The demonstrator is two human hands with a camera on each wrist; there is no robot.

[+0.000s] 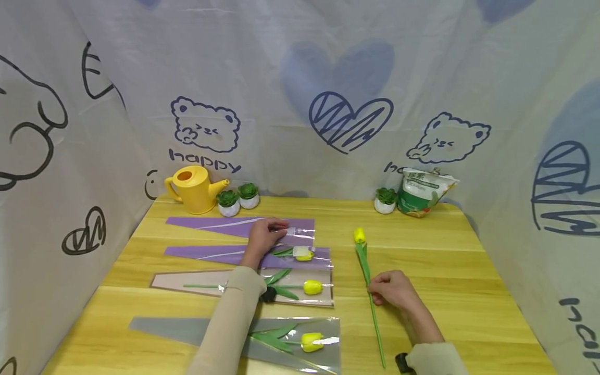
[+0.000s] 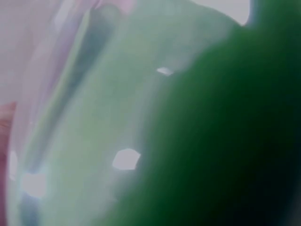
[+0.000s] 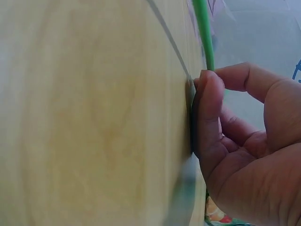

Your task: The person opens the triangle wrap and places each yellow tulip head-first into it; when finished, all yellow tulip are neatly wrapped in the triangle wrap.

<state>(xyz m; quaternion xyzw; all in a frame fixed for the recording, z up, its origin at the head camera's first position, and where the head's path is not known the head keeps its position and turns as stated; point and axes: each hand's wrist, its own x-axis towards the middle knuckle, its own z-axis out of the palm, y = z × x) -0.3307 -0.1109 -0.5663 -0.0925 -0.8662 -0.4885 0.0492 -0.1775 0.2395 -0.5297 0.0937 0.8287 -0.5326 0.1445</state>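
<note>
A loose yellow tulip lies on the wooden table, its green stem running toward me. My right hand pinches that stem about halfway down; the right wrist view shows the fingers curled against the stem at the tabletop. My left hand rests flat on the farthest purple wrapping sleeve, near its clear end. Below it lie a second purple sleeve, a beige sleeve and a grey sleeve, each with a yellow tulip inside. The left wrist view is a green blur.
A yellow watering can and two small potted plants stand at the back left. A third pot and a green and white bag stand at the back right. Printed fabric walls enclose the table on three sides.
</note>
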